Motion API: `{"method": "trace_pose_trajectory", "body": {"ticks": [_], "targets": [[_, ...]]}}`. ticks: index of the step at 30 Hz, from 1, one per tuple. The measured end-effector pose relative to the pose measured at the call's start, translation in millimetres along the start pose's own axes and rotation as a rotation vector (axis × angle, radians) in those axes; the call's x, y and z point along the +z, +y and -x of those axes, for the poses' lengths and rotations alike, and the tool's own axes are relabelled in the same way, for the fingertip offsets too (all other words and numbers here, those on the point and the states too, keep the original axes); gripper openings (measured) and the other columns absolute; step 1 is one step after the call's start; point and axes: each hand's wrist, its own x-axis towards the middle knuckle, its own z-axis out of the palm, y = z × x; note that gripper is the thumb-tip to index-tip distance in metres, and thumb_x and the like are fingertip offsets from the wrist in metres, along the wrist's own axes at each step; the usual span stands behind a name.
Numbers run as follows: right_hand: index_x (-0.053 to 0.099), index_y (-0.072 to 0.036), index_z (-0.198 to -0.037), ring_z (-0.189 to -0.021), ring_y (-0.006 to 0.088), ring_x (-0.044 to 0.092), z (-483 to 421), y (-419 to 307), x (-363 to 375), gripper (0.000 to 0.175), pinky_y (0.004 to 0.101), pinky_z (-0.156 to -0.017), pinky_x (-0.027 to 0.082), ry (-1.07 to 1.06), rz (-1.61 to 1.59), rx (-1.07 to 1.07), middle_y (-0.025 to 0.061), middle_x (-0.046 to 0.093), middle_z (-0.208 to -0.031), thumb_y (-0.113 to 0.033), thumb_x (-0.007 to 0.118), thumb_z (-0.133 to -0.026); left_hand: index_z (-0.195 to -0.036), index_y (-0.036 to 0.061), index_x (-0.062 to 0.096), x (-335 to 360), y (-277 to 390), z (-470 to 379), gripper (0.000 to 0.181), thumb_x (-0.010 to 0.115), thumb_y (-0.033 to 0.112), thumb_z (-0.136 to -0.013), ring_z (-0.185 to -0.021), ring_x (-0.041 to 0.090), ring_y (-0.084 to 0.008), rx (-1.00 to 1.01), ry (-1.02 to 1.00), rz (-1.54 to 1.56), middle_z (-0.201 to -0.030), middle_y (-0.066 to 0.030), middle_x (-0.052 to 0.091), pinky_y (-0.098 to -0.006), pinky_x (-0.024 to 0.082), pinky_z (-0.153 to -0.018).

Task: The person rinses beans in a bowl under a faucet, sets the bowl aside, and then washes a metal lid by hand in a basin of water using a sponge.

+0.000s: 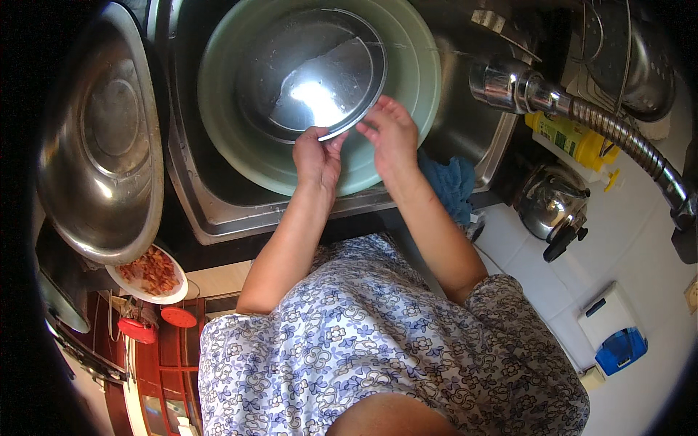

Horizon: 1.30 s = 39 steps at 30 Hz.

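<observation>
A shiny round stainless steel dish point(343, 82) is tilted over a large pale green plastic basin point(240, 163), its surface catching a bright glare. My left hand point(319, 161) grips the dish's near rim, thumb on top and fingers beneath. At the lower right of that same rim is my right hand point(393, 133), its fingertips against the edge and partly hidden by it. The basin stands in a stainless steel sink point(218, 218).
A large metal basin point(114, 109) leans at the left, above a white bowl of reddish food pieces point(152, 275). A flexible faucet point(600, 111) reaches in from the right. Blue cloth point(450, 182) drapes the sink edge, near a yellow pump bottle point(572, 141) and a metal kettle point(553, 201).
</observation>
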Motion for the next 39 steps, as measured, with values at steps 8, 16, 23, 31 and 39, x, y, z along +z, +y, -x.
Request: {"method": "trace_pose_trajectory", "body": {"ticks": [8,16,23,31,39], "targets": [[0.051,-0.003,-0.089,-0.068,0.0130,0.053,-15.6,0.1,-2.8,0.015,0.0275,-0.062,0.047,0.086,0.002,0.054,0.0038,0.053,-0.074,-0.002,0.056,-0.075,-0.087,-0.0086,0.045,6.9,-2.2,0.6,0.013,0.041,-0.005,-0.076,-0.078,0.059,-0.0278,-0.030,0.035,-0.010,-0.087,-0.0165,0.053,-0.0347,0.055,-0.070],[0.051,-0.002,-0.089,-0.067,0.0146,0.054,-5.7,3.8,-4.9,0.015,0.0283,-0.062,0.048,0.091,-0.017,0.058,0.0055,0.055,-0.074,-0.006,0.057,-0.076,-0.090,-0.0093,0.044,2.9,-0.8,-5.4,0.015,0.042,-0.005,-0.075,-0.078,0.058,-0.0285,-0.014,0.069,-0.032,-0.089,-0.0171,0.052,-0.0363,0.056,-0.069],[0.053,-0.004,-0.081,-0.065,0.0137,0.054,-42.8,5.0,-11.0,0.012,0.0290,-0.059,0.046,0.119,0.006,0.127,0.0041,0.054,-0.071,-0.014,0.057,-0.077,-0.092,-0.0102,0.044,-2.3,-5.0,-13.4,0.014,0.041,-0.004,-0.079,-0.081,0.058,-0.0295,-0.008,0.049,-0.057,-0.092,-0.0182,0.052,-0.0376,0.055,-0.070],[0.048,0.003,-0.103,-0.090,0.0337,0.054,-125.9,34.0,5.8,0.039,0.0411,-0.079,0.043,0.331,1.153,-0.511,0.0192,0.054,-0.100,-0.025,0.058,-0.078,-0.099,0.0002,0.050,-8.2,-5.7,-50.6,0.022,0.049,0.002,-0.077,-0.081,0.056,-0.0216,0.140,0.270,-0.323,-0.093,-0.0086,0.054,-0.0331,0.047,-0.060],[0.028,0.008,-0.127,-0.122,0.0335,0.030,-101.8,63.5,18.6,0.063,0.0423,-0.102,0.022,0.127,1.795,-0.949,0.0255,0.027,-0.133,-0.020,0.055,-0.077,-0.107,0.0069,0.050,-7.8,13.0,-46.9,0.028,0.050,0.020,-0.082,-0.084,0.056,-0.0210,0.106,0.221,-0.229,-0.102,-0.0076,0.055,-0.0341,0.046,-0.062]]}}
